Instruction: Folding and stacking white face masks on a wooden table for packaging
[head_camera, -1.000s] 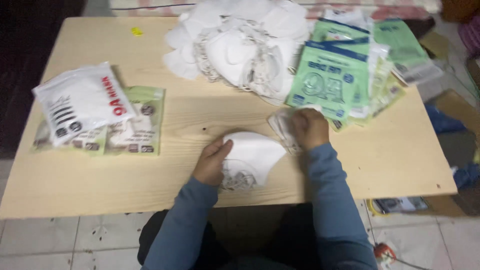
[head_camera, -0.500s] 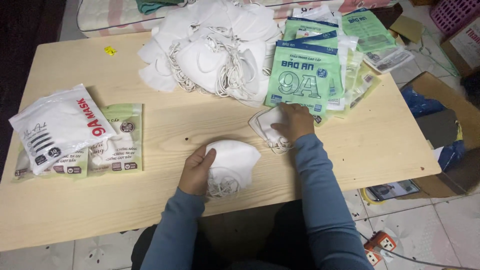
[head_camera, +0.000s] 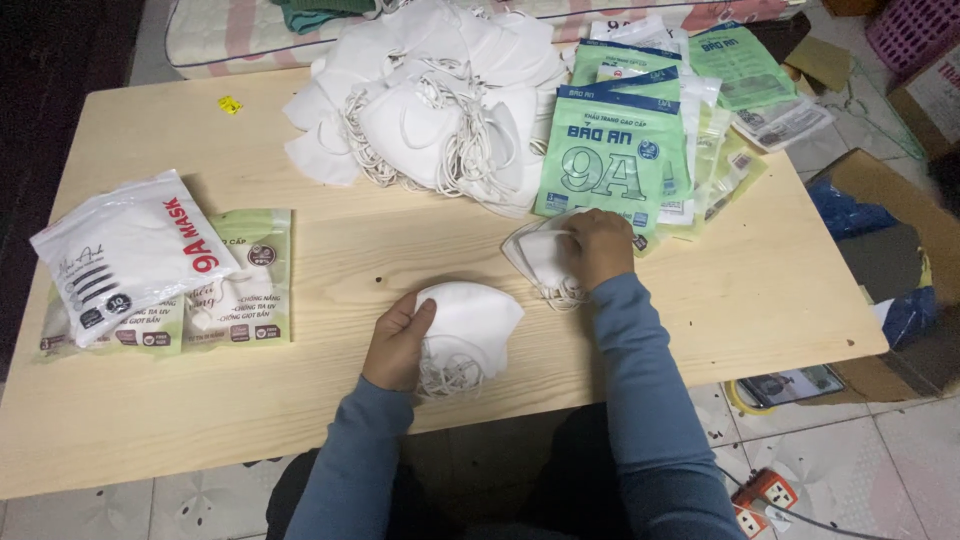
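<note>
**Two hands, two stacks of white masks**

The wooden surface (head_camera: 300, 400) is wide and holds everything in easy reach of the person sitting at its near edge.

At the far side lies a big heap of loose masks (head_camera: 440, 110), their strings tangled together. It looks like the store the person draws from, so it sits out of the way of the hands.

Just right of the heap are green bags (head_camera: 620, 160), fanned one over another. On the left side lie packed bags (head_camera: 160, 270), flat and neat, well apart from the loose ones, so done and not done do not get mixed up.

Near the front edge is a small stack of masks (head_camera: 465, 330). The left hand (head_camera: 398, 345) curls around its left side and grips it, which keeps the stack from sliding.

A smaller stack, the folded masks (head_camera: 540, 262), lies touching the green bags. The right hand (head_camera: 600, 245) is closed over it, pressing it down flat.
</note>
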